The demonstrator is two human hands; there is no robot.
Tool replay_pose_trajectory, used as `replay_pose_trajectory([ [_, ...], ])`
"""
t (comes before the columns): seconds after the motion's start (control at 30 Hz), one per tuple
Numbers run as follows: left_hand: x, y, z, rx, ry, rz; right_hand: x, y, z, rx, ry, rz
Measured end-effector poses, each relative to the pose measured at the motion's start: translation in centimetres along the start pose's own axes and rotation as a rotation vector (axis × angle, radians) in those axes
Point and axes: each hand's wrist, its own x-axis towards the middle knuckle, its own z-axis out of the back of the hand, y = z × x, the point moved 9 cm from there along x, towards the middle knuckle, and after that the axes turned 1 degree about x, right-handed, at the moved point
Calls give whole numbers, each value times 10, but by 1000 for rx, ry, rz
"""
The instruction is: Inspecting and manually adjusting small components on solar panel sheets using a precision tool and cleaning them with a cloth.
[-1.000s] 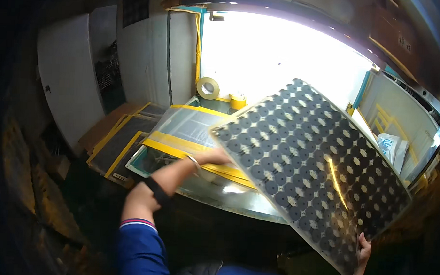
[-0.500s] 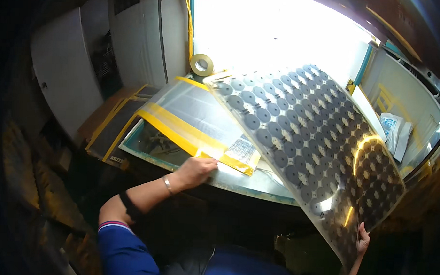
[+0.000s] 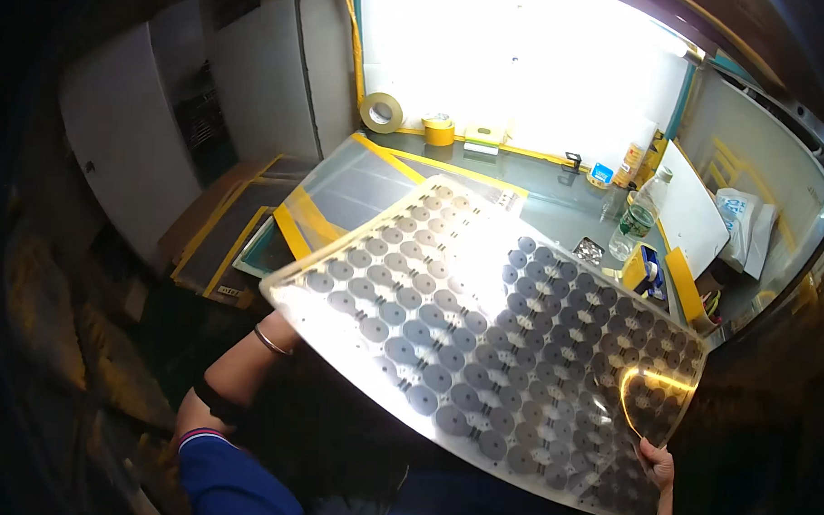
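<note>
A large, see-through film sheet [image 3: 437, 378] printed with rows of dark grey discs spreads across the middle, tilted above the bench. My right hand [image 3: 656, 464] pinches its lower right corner, thumb on the near face. The sheet's left part covers most of my left hand [image 3: 283, 326], so those fingers are hidden. Only the part by the wrist shows, under the left edge. Beneath and beyond the sheet lies another clear film [image 3: 328, 184] bordered with yellow tape. Light glares off the upper middle of the printed sheet, and a yellow reflection curves near its right end.
Along the bench's back stand a tape roll [image 3: 382, 113], a yellow tape roll [image 3: 439, 131] and a small yellow-and-white box [image 3: 483, 139]. A plastic bottle [image 3: 638, 220] and a yellow holder [image 3: 643, 268] stand right. Yellow-taped dark sheets [image 3: 226, 242] lie left. A bright white panel [image 3: 527, 71] rises behind.
The printed sheet has swung lower and leftward, now over the bench's front edge. My left hand has gone from the taped film's edge to behind the printed sheet. The taped film has shifted back.
</note>
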Motion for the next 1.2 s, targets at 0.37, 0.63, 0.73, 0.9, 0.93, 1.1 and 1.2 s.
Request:
replay_pose_trajectory([
  [0.37,24,-19,-52,1627,250,-264,-52,9,29,-106,-34,19],
  [0.63,36,-36,-3,1216,-97,68,-73,16,14,-83,-76,68],
  [0.73,33,-45,19,965,-291,104,-71,13,-6,-33,-67,18],
  [0.9,22,-78,-1,1173,-327,-152,-47,7,-6,-37,-22,12],
  [0.93,17,-81,-2,1173,-327,-154,-37,5,-4,-39,-4,26],
  [1.1,-24,-84,6,1335,-287,-282,-14,3,-46,-1,20,-5],
  [1.2,-46,-70,17,1336,-299,-194,2,-5,-52,26,66,10],
])
